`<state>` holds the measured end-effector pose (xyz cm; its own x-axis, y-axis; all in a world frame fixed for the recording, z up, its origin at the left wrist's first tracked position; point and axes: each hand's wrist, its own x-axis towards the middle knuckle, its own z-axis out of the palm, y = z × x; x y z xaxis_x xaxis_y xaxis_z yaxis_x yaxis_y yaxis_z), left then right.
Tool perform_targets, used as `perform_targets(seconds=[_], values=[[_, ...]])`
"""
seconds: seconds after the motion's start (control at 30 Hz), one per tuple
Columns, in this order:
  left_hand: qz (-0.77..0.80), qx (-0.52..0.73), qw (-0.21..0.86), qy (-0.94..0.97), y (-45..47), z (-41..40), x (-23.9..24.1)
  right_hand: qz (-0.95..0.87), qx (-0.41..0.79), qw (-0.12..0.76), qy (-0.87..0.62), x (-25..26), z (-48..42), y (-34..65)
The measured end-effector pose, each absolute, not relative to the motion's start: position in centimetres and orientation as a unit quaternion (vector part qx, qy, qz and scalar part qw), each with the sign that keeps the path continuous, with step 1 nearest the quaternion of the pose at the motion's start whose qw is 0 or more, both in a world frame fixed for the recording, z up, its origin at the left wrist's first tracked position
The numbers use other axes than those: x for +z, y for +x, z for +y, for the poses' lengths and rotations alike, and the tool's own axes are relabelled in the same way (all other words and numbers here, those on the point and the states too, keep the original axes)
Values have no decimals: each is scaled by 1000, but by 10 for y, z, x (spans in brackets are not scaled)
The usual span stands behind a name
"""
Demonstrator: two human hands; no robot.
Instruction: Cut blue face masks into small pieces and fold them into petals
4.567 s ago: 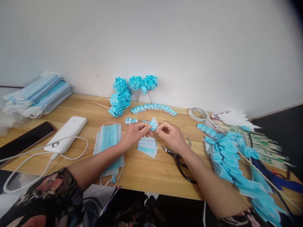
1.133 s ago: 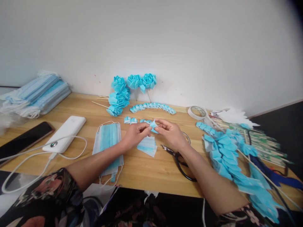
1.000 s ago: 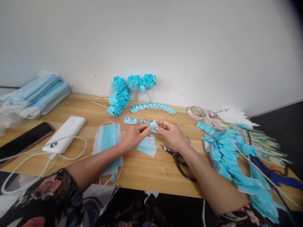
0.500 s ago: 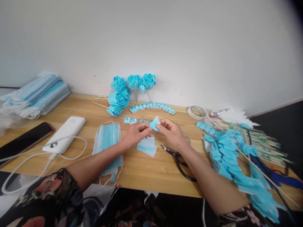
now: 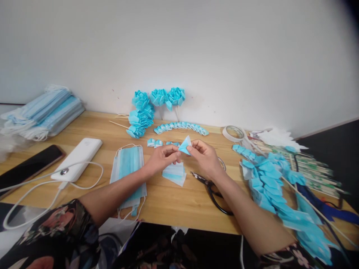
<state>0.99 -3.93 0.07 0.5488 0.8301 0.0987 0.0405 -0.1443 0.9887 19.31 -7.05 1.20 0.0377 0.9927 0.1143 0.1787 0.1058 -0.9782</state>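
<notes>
A small folded piece of blue mask fabric (image 5: 185, 145), roughly triangular, is pinched between my two hands above the table. My left hand (image 5: 162, 157) grips its left corner with thumb and forefinger. On the other side, my right hand (image 5: 206, 155) holds it between thumb and fingers. Cut pieces of blue and white fabric (image 5: 173, 173) lie just below my hands. Black-handled scissors (image 5: 209, 184) rest under my right wrist. Several small folded petals (image 5: 155, 142) sit behind my left hand, and a curved row of folded petals (image 5: 181, 127) lies farther back.
Face masks (image 5: 129, 164) lie by my left forearm; a mask stack (image 5: 47, 112) is at far left. A power bank (image 5: 80, 157) and phone (image 5: 30, 168) sit left. Blue fabric flowers (image 5: 141, 116) stand behind. Tape (image 5: 233, 133) and petal strips (image 5: 263, 175) are right.
The folded fabric has shifted slightly right and its creased side shows more. My left fingertips have slid to its left corner; everything else looks the same.
</notes>
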Motion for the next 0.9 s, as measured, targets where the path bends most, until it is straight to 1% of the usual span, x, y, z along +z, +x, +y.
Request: perform_targets(seconds=[0.33,0.6,0.9], values=[[343,402,585,615,11,-38,2,-590,410,475,-509,9,-71,191],[328,408,568,635,11,-39,1,-592,416,482,-494,9,-71,191],[319,388,613,610,13,-38,-3,-594,414,478,-497,9,-72,190]])
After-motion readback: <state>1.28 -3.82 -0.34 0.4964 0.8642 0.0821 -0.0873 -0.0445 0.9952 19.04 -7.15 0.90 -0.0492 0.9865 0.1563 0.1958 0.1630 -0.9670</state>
